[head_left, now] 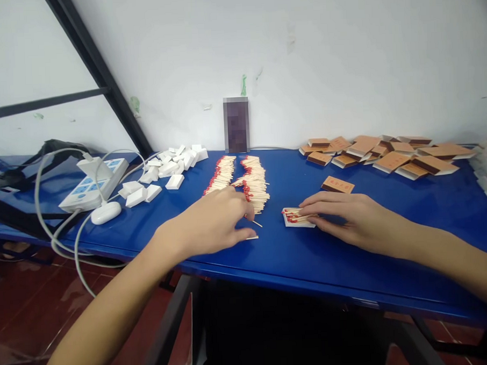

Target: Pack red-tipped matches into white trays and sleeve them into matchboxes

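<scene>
On a blue table (352,264) lie two rows of red-tipped matches (251,182). My left hand (213,222) rests beside the near end of the rows, its fingers pinched on a few matches; a loose match (252,237) lies by the thumb. My right hand (350,216) lies flat on the table, fingertips holding a small white tray (296,218) partly filled with matches. A brown matchbox sleeve (338,185) sits just behind that hand.
A pile of empty white trays (166,169) lies at the back left, near a power strip (94,183) with grey cables and a white plug (105,212). Several brown sleeves (387,154) are heaped at the back right. A dark blurred object (236,124) stands against the wall.
</scene>
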`<state>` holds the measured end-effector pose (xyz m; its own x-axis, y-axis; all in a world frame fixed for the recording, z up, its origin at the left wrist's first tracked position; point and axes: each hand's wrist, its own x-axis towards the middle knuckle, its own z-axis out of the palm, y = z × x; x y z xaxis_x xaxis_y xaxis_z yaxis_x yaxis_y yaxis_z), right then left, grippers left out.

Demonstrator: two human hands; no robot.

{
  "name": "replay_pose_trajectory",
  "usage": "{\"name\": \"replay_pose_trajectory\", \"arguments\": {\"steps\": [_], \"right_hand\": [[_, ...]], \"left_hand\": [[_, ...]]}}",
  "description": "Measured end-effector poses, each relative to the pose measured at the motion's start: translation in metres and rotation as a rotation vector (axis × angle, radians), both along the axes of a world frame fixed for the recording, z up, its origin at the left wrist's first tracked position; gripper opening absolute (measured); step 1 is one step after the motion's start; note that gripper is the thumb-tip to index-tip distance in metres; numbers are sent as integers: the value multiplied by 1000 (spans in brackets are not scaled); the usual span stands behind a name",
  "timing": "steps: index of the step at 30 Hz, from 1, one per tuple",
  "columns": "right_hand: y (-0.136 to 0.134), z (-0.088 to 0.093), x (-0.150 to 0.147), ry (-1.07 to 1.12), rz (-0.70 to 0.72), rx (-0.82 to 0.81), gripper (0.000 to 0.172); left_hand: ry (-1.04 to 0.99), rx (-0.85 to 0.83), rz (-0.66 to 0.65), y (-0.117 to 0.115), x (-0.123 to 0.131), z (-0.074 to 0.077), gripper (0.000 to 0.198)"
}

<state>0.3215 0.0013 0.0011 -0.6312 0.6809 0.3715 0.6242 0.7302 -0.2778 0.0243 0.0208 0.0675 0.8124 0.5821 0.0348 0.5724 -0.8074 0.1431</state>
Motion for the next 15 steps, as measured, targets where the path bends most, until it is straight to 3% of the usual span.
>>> {"name": "replay_pose_trajectory", "arguments": {"steps": [5,15], "right_hand": [[-2,-2,-1,-118,2,14,30],[-9,13,2,-101,-20,-30,37]], "left_hand": [[106,18,12,-12,-7,-16,10],[64,149,2,11,1,-27,14]]}}
